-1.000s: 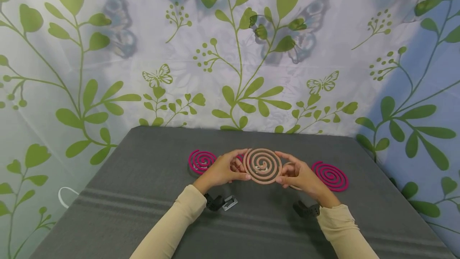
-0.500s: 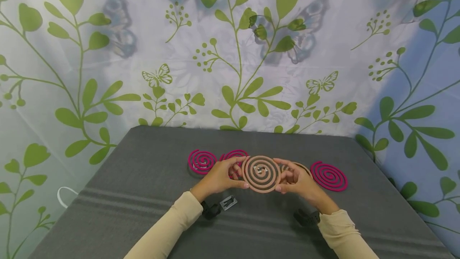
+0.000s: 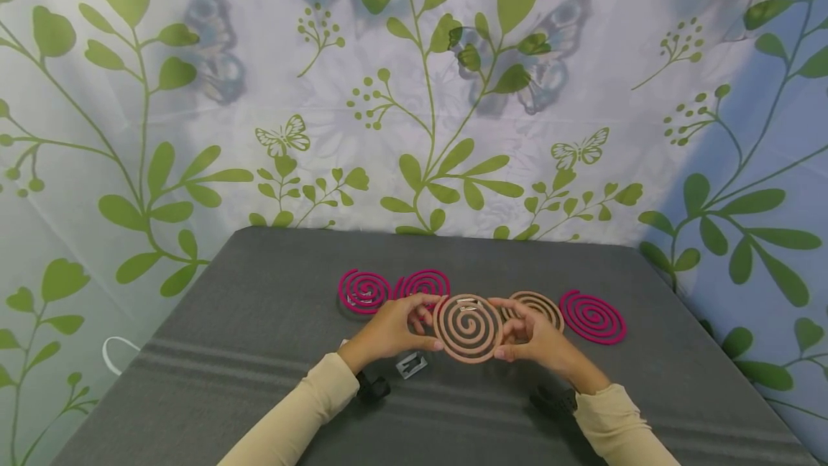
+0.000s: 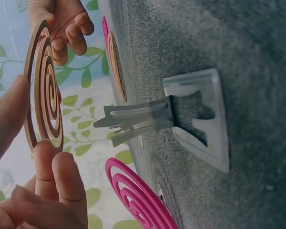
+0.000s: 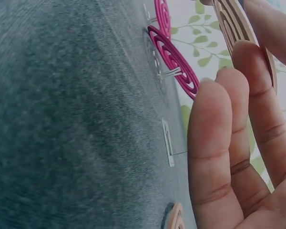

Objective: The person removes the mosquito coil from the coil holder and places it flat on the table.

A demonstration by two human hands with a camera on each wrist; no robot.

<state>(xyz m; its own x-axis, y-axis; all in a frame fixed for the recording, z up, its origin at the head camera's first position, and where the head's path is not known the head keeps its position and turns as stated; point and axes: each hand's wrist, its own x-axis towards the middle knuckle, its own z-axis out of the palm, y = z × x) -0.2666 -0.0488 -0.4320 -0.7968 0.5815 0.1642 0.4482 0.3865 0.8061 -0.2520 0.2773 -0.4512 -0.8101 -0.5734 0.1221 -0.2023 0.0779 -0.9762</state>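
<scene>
Grey tabletop (image 3: 272, 293) | tan spiral (image 3: 468, 325) held above | left fingers (image 4: 45, 164), right fingers (image 5: 252, 62) pinching opposite edges

In the head view, the right hand (image 3: 532, 336) covers part of the tan spiral (image 3: 542, 305) lying on the bench (image 3: 194, 380), and the left hand (image 3: 391, 328) hides the lower edge of the middle pink spiral (image 3: 424, 281). The right wrist view's top edge crops the held spiral (image 3: 468, 321).
</scene>
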